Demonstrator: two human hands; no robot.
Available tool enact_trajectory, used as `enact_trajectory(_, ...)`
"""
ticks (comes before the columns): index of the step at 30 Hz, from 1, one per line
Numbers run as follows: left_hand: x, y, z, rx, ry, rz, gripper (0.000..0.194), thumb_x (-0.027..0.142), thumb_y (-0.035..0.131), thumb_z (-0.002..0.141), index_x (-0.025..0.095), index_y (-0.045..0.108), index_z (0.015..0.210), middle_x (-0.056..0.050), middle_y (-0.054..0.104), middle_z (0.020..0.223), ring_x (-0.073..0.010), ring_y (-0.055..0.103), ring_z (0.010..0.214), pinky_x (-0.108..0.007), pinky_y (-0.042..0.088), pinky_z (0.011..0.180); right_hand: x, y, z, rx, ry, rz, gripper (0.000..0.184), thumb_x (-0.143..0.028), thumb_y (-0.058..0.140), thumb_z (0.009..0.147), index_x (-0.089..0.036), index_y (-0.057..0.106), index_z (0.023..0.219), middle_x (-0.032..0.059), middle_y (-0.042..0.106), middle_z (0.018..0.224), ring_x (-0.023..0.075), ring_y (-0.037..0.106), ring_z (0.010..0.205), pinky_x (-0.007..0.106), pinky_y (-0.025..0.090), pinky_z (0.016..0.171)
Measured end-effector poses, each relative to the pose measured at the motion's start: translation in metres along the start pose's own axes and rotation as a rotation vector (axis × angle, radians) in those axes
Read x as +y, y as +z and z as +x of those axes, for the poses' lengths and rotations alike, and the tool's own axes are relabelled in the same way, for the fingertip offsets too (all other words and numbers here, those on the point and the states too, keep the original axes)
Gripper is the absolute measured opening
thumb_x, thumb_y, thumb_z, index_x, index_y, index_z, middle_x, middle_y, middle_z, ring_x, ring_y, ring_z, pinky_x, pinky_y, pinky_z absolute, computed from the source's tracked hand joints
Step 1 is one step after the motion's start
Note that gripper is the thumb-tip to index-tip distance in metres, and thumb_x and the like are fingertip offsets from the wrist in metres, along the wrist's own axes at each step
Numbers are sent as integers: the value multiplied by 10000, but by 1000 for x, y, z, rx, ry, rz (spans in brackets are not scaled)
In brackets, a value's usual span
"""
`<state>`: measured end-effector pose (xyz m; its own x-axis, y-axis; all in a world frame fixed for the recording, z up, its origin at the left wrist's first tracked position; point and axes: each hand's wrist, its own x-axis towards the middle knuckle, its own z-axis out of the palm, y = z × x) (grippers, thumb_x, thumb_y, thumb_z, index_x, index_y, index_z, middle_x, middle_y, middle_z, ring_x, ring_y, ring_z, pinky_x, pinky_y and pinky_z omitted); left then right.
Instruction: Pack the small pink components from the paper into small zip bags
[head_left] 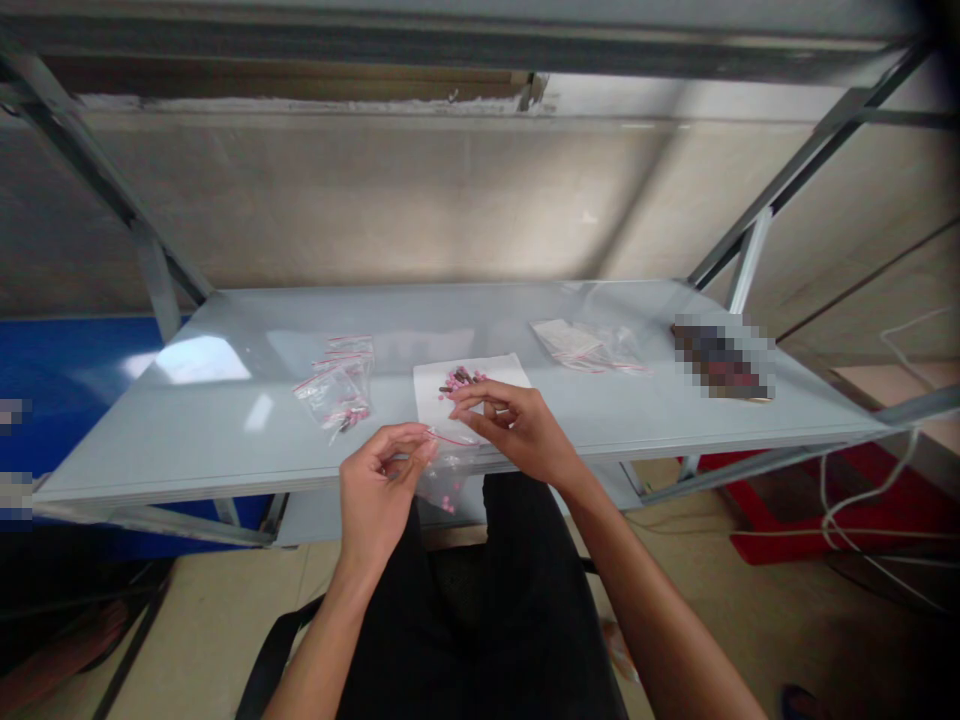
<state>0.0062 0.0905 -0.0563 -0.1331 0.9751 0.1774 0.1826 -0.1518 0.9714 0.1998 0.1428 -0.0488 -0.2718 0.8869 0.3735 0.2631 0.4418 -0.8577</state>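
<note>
My left hand (386, 475) pinches the top edge of a clear zip bag (442, 470) with a red seal line. The bag hangs over the table's front edge, with a few small pink pieces near its bottom. My right hand (517, 425) is just above the bag's mouth, in front of a small heap of pink and dark pieces (461, 378). Its thumb and fingertips are drawn together; whatever may be between them is too small to make out. Beneath the heap lies a white sheet of paper (431, 373), partly covered by my right hand.
Left of the paper, several clear bags (334, 395) lie overlapped, with pink and dark pieces inside. More flat clear bags (589, 345) lie at the right. A blurred-out dark object (720, 360) is near the grey table's (225, 420) right end. Metal posts (739, 260) frame the sides.
</note>
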Motion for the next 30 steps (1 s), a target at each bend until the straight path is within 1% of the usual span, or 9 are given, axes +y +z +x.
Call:
enact_trajectory(3, 0, -4, 2, 9, 0, 3, 196, 336, 795, 822, 186, 756, 942, -60, 794, 882, -205, 755, 823, -280, 601, 719, 13, 6, 10, 111, -72, -211, 141, -236, 654, 934, -202, 748, 1034, 49, 786, 987, 127, 586, 596, 275, 490, 649)
enact_trajectory(5, -1, -6, 3, 13, -7, 0, 196, 331, 802, 817, 190, 758, 947, -55, 794, 878, -200, 754, 818, -272, 599, 711, 20, 12, 16, 91, -139, -352, 179, -169, 606, 944, -200, 743, 1054, 65, 784, 1041, 183, 693, 797, 309, 527, 784)
enact_trajectory(8, -3, -8, 4, 24, -23, -15, 195, 315, 818, 805, 198, 759, 949, -42, 792, 875, -182, 748, 814, -249, 590, 710, 22, 19, 23, 20, -199, -512, 258, -120, 541, 963, -206, 725, 1122, 83, 760, 1130, 237, 683, 1109, 357, 505, 966)
enact_trajectory(15, -4, -10, 5, 28, -51, -47, 197, 319, 823, 800, 194, 758, 936, -30, 782, 861, -167, 735, 808, -224, 567, 690, 9, 24, 37, -166, -117, -762, 289, -122, 508, 995, -198, 703, 1194, 108, 746, 1143, 227, 689, 1028, 312, 497, 859)
enact_trajectory(18, -4, -12, 5, 36, -51, -35, 196, 326, 814, 809, 189, 755, 935, -37, 782, 868, -171, 730, 804, -232, 566, 689, 11, 23, 39, -139, -134, -619, 261, -117, 539, 976, -190, 719, 1149, 102, 756, 1117, 222, 692, 997, 317, 492, 859)
enact_trajectory(21, -3, -15, 6, 57, -47, -20, 203, 324, 809, 811, 186, 752, 949, -40, 783, 858, -172, 728, 795, -241, 571, 704, 11, 20, 37, -63, -96, -247, 207, -181, 627, 938, -190, 717, 1124, 61, 771, 983, 168, 675, 805, 280, 499, 757)
enact_trajectory(24, -1, -16, 6, 63, -30, -12, 218, 318, 809, 808, 186, 752, 971, -35, 782, 842, -168, 725, 788, -245, 574, 736, 7, 14, 28, -107, -68, 40, 297, -264, 710, 892, -199, 684, 1180, 15, 759, 891, 105, 514, 565, 246, 446, 596)
enact_trajectory(27, 2, -14, 5, 45, -26, -19, 219, 314, 806, 810, 185, 751, 978, -35, 785, 854, -165, 724, 794, -245, 575, 762, 0, 8, 18, -207, -67, 92, 333, -243, 720, 875, -217, 680, 1204, -7, 753, 865, 87, 416, 517, 234, 395, 547)
enact_trajectory(30, 3, -9, 2, 21, -41, -38, 219, 314, 804, 811, 184, 751, 979, -39, 786, 869, -170, 729, 798, -242, 579, 735, -9, 2, 10, -226, -25, 102, 294, -235, 727, 867, -220, 706, 1160, -4, 752, 863, 87, 387, 520, 227, 357, 520)
